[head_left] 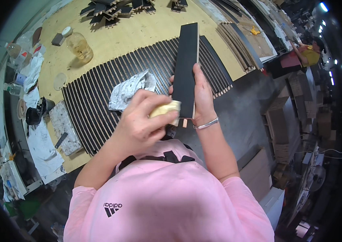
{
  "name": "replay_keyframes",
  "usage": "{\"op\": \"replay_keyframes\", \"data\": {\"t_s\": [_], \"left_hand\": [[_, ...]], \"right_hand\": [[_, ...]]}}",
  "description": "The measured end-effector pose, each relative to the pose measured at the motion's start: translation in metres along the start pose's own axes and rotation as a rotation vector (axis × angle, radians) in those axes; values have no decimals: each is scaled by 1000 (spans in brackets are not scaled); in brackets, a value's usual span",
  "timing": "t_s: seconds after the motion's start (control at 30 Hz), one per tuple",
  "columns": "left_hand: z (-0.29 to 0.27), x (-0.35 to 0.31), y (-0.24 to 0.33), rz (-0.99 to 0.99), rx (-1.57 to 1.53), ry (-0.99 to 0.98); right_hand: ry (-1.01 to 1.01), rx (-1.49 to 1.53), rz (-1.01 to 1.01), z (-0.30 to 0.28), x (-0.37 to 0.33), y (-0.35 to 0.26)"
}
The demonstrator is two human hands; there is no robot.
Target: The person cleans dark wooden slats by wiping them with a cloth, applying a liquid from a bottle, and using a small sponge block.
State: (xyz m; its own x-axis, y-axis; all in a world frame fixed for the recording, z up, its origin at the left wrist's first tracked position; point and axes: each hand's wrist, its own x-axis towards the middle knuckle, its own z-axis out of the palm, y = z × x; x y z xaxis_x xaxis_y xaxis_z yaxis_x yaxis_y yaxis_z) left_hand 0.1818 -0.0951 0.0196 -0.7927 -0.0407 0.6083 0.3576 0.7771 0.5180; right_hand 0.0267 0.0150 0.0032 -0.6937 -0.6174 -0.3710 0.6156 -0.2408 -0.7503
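Note:
My right hand (204,96) grips a long black wooden board (186,66) by its edges, tilted up over the table's near side. A small wooden dowel (185,123) sticks out of the board's lower end. Closed round a pale yellow sponge (167,109), my left hand (138,120) is beside the board's lower left edge. The sponge is slightly blurred, and whether it touches the board I cannot tell. Behind my left hand, a crumpled, stained white cloth (132,89) lies on a long row of black slats (98,80) packed side by side.
The yellowish table (118,38) bears a plastic jar (79,45) of amber liquid, a black pot (36,115) and a stained white slab (65,128) at the left. Black pieces (108,10) are piled at the back. Another person (300,58) is at the far right, near stacked cardboard (281,121).

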Motion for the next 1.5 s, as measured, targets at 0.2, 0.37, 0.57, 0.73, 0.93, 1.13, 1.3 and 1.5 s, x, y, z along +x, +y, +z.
{"op": "replay_keyframes", "data": {"t_s": [0.2,0.37,0.57,0.73,0.93,1.13,1.3,1.5], "left_hand": [[-4,7,14,1,-15,55],[-1,-1,4,10,6,-26],[5,12,21,39,-67,60],[-4,-7,-5,-111,21,-64],[-20,-24,-26,-407,-234,182],[-33,-7,-32,-292,-84,237],[-27,18,-34,-159,17,267],[-11,17,-44,-95,79,264]], "right_hand": [[29,6,-29,-4,0,4],[18,-53,-74,-7,-3,0],[10,33,-36,-8,-3,4],[-15,-11,-9,-22,-6,0],[-203,-23,-56,-42,-30,-6],[-238,-320,157,-75,-65,3],[-234,-410,236,-76,-79,16],[-222,-498,222,-80,-84,10]]}}
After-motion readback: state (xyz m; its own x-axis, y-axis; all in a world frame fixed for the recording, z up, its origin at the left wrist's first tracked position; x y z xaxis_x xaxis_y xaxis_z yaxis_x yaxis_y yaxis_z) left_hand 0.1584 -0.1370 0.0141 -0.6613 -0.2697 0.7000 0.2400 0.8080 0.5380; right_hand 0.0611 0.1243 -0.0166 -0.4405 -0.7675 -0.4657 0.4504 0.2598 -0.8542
